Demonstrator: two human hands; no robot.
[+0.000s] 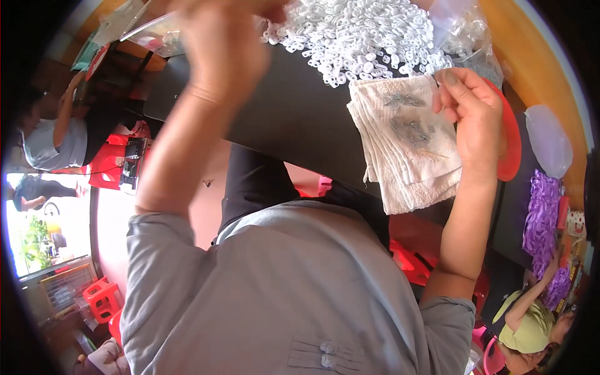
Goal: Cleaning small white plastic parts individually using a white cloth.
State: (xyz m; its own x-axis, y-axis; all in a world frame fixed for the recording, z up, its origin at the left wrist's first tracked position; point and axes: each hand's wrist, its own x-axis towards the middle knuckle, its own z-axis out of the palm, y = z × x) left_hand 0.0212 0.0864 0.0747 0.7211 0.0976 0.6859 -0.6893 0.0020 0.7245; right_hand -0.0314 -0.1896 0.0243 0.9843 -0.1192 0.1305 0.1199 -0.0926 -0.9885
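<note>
Beside one towel (406, 150), right hand (472, 115) pinches it; left hand (225, 44) closed, blurred.

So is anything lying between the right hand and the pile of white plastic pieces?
Nothing visible blocks it. The right hand touches the edge of the folded white towel, and the white pieces lie just past the towel's far edge on the dark tabletop. The left hand is already at the pile.
</note>
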